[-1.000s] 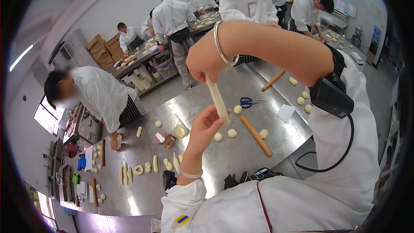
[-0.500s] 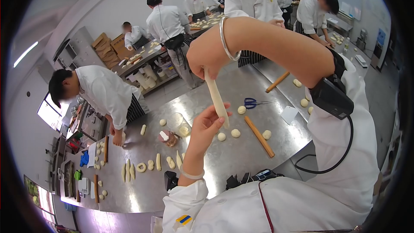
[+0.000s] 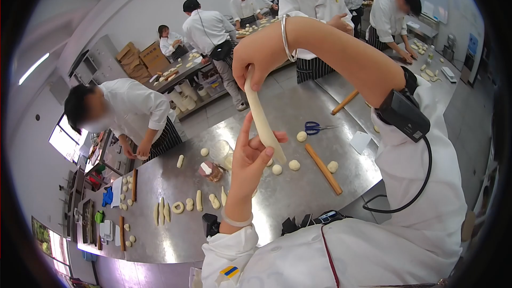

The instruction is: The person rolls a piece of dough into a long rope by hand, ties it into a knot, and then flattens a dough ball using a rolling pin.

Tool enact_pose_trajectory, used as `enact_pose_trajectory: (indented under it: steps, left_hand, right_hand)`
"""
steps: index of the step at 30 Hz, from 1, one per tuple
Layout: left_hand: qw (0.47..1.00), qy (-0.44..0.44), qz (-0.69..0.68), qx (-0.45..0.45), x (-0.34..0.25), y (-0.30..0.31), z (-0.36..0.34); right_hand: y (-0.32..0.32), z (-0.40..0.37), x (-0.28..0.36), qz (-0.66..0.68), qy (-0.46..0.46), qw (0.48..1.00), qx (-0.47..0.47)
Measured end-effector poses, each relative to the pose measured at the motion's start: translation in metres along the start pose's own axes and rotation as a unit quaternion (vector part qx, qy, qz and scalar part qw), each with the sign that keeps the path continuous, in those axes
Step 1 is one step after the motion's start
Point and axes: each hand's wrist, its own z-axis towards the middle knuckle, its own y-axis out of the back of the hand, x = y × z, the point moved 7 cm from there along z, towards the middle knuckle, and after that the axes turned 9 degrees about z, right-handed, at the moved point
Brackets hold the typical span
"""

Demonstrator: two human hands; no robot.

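Note:
A long pale dough strip hangs slantwise above the steel table, thicker toward its lower end. My right hand, raised high with a silver bangle at the wrist, pinches the strip's upper end. Lower down, my left hand holds the bottom part between thumb and fingers, its index finger pointing up along the dough. Beneath and to the right are several dough balls and a wooden rolling pin. Blue-handled scissors lie beyond them.
Shaped dough pieces, including a dough ring, line the steel table. A jar stands behind them. A person bends over the table's left side; several others work at tables behind. A white scraper lies at right.
My left index finger has lifted and straightened along the dough strip. The strip's upper end has shifted slightly left with my right hand. The person at left has drawn their hands back.

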Motion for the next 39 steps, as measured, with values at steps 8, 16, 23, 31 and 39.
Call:
enact_pose_trajectory:
  steps: [8,16,23,31,39]
  left_hand:
    - [0.997,-0.072,0.015,-0.037,-0.046,0.008,0.012]
    - [0.992,-0.107,0.047,-0.041,-0.065,0.011,0.025]
    - [0.993,-0.097,0.056,-0.043,-0.062,0.015,0.035]
    - [0.994,-0.066,0.066,-0.051,-0.061,0.015,0.049]
    - [0.995,-0.060,0.057,-0.062,-0.054,0.014,0.052]
  right_hand:
    - [-0.007,-0.006,-0.032,0.273,0.096,0.945,-0.151]
    - [-0.051,-0.005,-0.062,0.479,0.141,0.823,-0.272]
    - [-0.099,0.006,-0.073,0.599,0.155,0.721,-0.311]
    - [-0.139,0.011,-0.065,0.654,0.152,0.677,-0.300]
    - [-0.165,0.025,-0.055,0.698,0.172,0.606,-0.341]
